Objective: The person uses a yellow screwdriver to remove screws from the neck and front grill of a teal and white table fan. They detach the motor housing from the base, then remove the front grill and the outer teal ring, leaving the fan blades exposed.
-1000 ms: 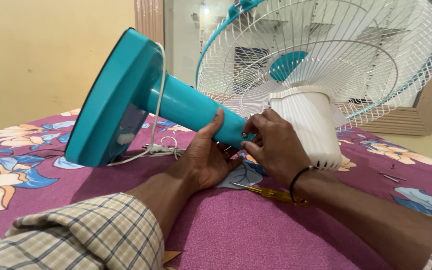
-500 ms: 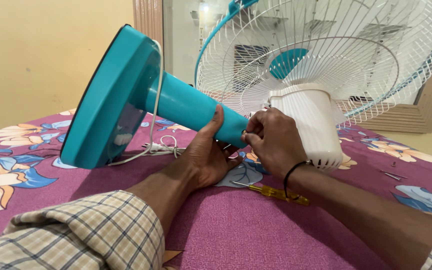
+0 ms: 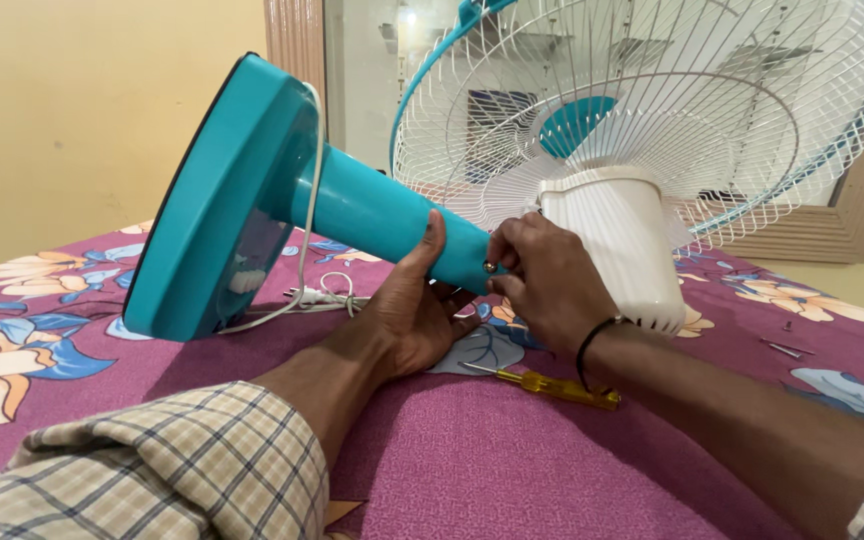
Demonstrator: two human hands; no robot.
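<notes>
Floral bedsheet (image 3: 512,460), hands (image 3: 472,290) crowding fan stem (image 3: 382,215)

Bed (image 3: 512,470), purple floral sheet. Fan (image 3: 372,215) lies on its side on it, base edge down, left of the grip. Screwdriver (image 3: 552,386), yellow handle, on the sheet just below the grip, under the right wrist. White cord (image 3: 327,292) coiled left of it. Loose screws (image 3: 782,348) well right.

Yellow-handled screwdriver (image 3: 552,385) on the floral purple cloth (image 3: 512,460); perhaps loose screws (image 3: 782,349) farther right.
</notes>
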